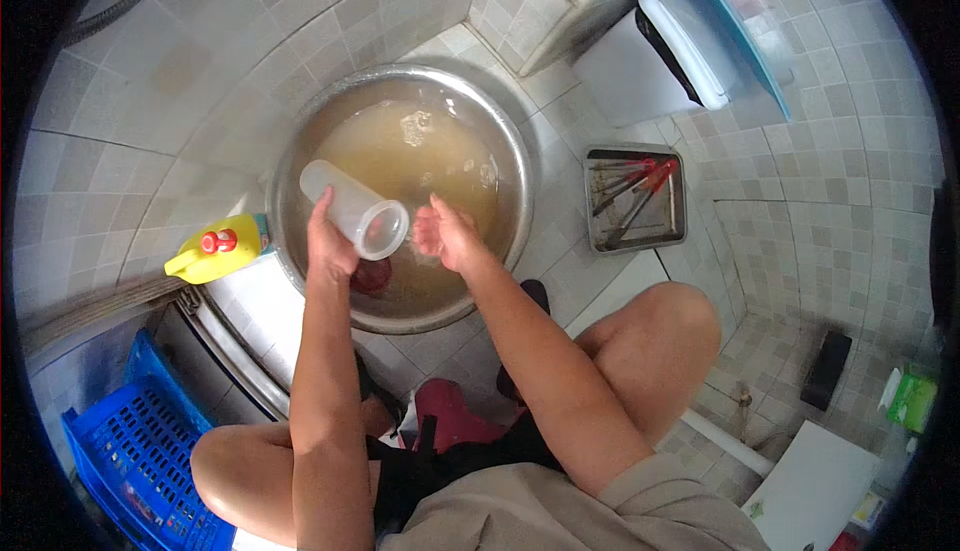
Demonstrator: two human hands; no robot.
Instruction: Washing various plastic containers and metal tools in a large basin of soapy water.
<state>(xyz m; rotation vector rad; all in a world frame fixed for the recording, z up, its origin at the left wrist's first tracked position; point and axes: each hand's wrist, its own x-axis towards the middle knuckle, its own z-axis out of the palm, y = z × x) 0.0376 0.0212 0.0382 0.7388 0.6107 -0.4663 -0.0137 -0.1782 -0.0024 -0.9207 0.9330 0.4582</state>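
My left hand [330, 239] grips a translucent plastic cylindrical container [341, 194] around its side. The container is tilted, its round rim turned towards me and to the right. Close to that rim is my right hand [446, 236], wet, with loosely curled fingers and the thumb apart; I see nothing held in it. Both hands are over a large round metal basin [521, 176] of cloudy, yellowish water [405, 138]. A dark red round object [371, 275] lies in the water below the container, partly hidden by it.
A yellow jug with a red cap [217, 247] stands left of the basin. To the right, a metal tray [636, 239] holds several red-handled tools [645, 179]. A blue plastic basket [150, 446] is at lower left, and a white bin [637, 63] stands by the tiled wall.
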